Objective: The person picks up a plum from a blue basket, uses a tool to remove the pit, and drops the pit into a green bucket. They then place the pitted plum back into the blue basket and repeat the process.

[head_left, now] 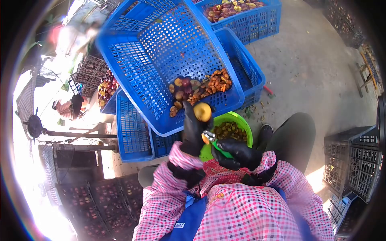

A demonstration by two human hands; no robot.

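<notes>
My left hand (193, 127), in a black glove, is closed around a round yellow-fleshed fruit (202, 112) near the basket's front edge. In my black-gloved right hand (238, 154) are green-handled pliers (222, 149). An orange scrap (206, 138) shows at their metal jaws, just below the fruit and apart from it. Ahead, a tilted blue plastic basket (157, 60) holds dark red fruit (185, 83) and a heap of orange-brown pieces (218, 81). Under my hands stands a lime-green tub (248, 130) with brownish-green pieces inside; my hands partly hide it.
Blue crates (134, 128) stand beneath and beside the basket. Another blue crate (261, 24) full of cut fruit sits behind. Black crates (354, 160) are stacked at right. A red-handled tool (268, 91) lies on the concrete floor (309, 80). A fan (34, 125) is at left.
</notes>
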